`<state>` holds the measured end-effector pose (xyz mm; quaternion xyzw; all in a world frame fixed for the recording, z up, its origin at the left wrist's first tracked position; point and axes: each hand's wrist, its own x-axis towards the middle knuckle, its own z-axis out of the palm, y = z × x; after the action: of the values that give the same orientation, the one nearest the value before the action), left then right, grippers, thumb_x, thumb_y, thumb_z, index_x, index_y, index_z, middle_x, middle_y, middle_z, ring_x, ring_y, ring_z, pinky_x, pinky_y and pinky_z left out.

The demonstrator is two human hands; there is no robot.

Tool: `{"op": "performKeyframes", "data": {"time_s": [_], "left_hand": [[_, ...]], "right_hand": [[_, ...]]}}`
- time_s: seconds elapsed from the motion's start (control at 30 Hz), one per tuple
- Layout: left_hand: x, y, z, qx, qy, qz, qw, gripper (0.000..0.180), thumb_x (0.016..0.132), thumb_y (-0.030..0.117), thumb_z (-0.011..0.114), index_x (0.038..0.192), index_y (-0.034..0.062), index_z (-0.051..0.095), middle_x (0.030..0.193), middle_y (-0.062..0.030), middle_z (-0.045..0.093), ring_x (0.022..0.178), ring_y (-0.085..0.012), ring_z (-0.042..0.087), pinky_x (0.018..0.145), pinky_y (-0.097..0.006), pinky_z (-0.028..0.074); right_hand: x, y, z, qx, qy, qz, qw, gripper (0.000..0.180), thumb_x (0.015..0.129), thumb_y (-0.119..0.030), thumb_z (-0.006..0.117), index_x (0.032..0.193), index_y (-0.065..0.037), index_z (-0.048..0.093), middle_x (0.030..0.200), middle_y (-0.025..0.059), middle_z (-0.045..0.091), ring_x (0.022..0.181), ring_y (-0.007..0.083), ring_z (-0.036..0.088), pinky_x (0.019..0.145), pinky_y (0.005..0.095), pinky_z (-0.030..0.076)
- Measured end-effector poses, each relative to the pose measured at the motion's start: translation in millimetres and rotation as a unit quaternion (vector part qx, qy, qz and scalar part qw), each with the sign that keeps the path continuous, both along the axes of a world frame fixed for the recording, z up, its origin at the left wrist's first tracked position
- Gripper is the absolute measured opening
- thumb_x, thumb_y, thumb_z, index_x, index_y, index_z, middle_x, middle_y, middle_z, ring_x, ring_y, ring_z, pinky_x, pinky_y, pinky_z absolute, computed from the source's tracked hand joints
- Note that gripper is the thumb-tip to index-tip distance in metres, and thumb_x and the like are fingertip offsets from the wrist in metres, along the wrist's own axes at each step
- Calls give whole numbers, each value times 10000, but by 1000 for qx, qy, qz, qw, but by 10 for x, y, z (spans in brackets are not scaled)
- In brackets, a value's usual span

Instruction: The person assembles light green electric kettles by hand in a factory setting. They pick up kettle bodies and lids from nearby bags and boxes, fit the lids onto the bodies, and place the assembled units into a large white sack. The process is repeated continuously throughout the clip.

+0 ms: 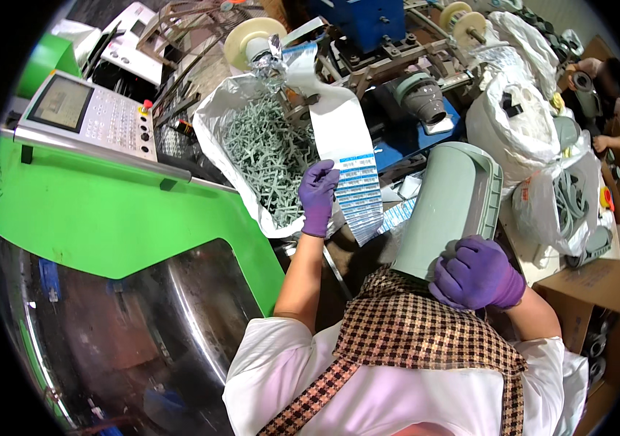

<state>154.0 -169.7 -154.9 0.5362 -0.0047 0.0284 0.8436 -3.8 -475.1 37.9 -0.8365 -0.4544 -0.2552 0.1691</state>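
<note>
My left hand (317,190), in a purple glove, has its fingers curled together at the left edge of a label strip (359,190). This strip hangs down with rows of blue-and-white labels on its lower part and a bare white backing above. My right hand (474,275), also gloved in purple, is closed over the near end of a grey-green plastic housing (437,200). The housing is long and rounded, with an opening and a ribbed rim along its right side. It lies tilted in front of my checked apron, its near end by the apron.
A white sack (212,120) of grey-green plastic scraps stands left of the strip. Farther left is a green machine (128,211) with a control panel (95,112). Bags of parts (553,200) and a cardboard box (601,287) stand right; another person (608,94) works beyond.
</note>
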Motion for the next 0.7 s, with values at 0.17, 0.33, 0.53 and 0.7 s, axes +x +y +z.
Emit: {"op": "performKeyframes", "data": {"time_s": [0.17,0.33,0.53,0.7], "left_hand": [[24,-32,164,96,-11,-12,995,205,857,88,734,1042,10,693,1109,-129,639,978,-170,616,855,-298,495],[-472,-100,812,512,-309,223,770,159,841,152,754,906,10,728,1283,-137,540,1204,-193,502,917,-320,477],[-419,-853,1808,112,62,-273,953,149,900,117,669,991,0,656,852,-22,600,684,-78,543,631,-231,480],[49,-1217,1521,110,83,-452,881,165,882,139,704,984,14,667,787,23,603,619,-36,504,563,-188,416]], "right_hand": [[-249,119,-48,-7,-1,-33,999,212,718,-209,738,734,-35,618,684,34,582,615,181,603,600,310,543],[-362,223,-31,-38,2,-48,998,248,773,-251,725,743,-27,622,647,16,538,661,185,611,589,300,529],[-406,378,-10,-40,-18,13,999,188,696,-186,696,711,-19,610,640,31,530,628,191,588,553,291,481],[-484,409,12,-90,-31,45,994,159,690,-167,672,765,-42,611,692,31,569,625,167,574,575,301,485]]}}
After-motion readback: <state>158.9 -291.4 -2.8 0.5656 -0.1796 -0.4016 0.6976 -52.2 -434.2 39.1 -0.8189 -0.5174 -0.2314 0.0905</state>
